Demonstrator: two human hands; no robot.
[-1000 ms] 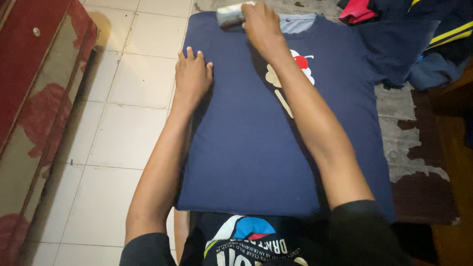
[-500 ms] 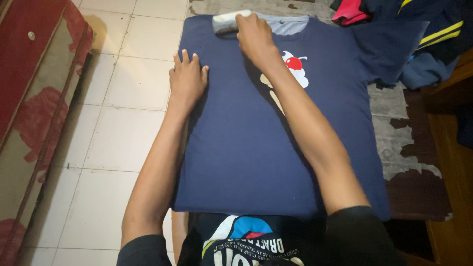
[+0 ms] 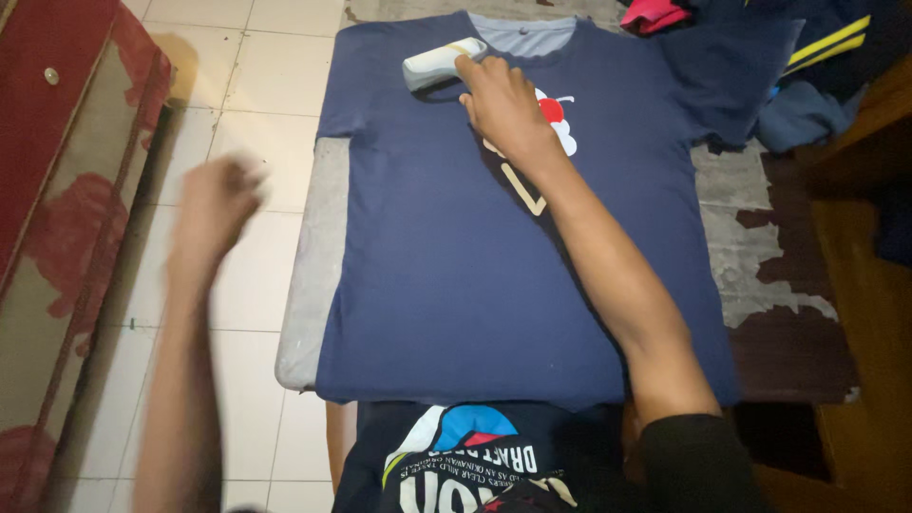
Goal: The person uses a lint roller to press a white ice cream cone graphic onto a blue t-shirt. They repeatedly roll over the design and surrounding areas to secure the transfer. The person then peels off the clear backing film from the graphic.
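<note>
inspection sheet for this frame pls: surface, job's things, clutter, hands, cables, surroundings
Surface: worn grey padded board, patchy cover showing at the right side.
Job's things: navy T-shirt spread flat, front up, chest print partly hidden; small white iron lying on the shirt near the collar.
Clutter: pile of clothes, dark blue with yellow stripes plus a pink piece, at the far right.
Hands: right hand on the shirt, fingers touching the iron; left hand off the board, over the floor, blurred.
Cables: nothing seen.
Surroundings: white tiled floor; red cabinet at left; wooden furniture at right.
</note>
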